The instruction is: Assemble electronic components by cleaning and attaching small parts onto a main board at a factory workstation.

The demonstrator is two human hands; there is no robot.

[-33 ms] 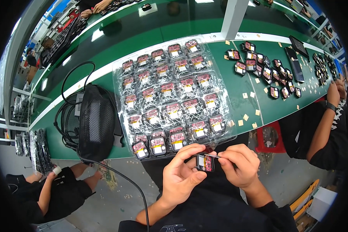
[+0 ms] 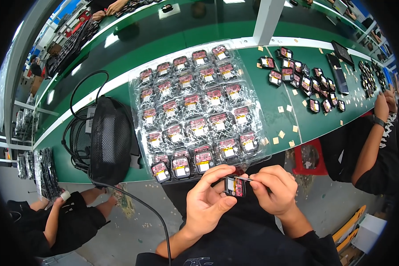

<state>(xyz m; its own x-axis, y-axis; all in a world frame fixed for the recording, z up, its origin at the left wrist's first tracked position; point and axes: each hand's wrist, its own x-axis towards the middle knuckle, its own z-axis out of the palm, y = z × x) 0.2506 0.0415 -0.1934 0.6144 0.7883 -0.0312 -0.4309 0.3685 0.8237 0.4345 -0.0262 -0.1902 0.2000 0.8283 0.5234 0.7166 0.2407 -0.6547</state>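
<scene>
Between the fingers and thumb of my left hand [image 2: 209,201] is a small black device housing [image 2: 229,185], its open side showing a red circuit board, a white block and yellow tape. My right hand [image 2: 275,188] pinches thin metal tweezers [image 2: 243,178], whose tip reaches over the housing's upper edge; the tip itself is too small to make out. Just beyond my hands, a clear plastic tray [image 2: 258,116] holds rows of similar open housings [image 2: 180,167], each with red board and pale block. The tray lies on the green table [image 2: 277,95].
Left of the tray sit a black mesh bag [image 2: 113,137] and a cable [image 2: 150,201] running down past my left forearm. More housings [image 2: 307,82] lie loose at right, among small tan squares [image 2: 282,134]. Co-workers are on both sides; a red stool [image 2: 309,158] stands below the table.
</scene>
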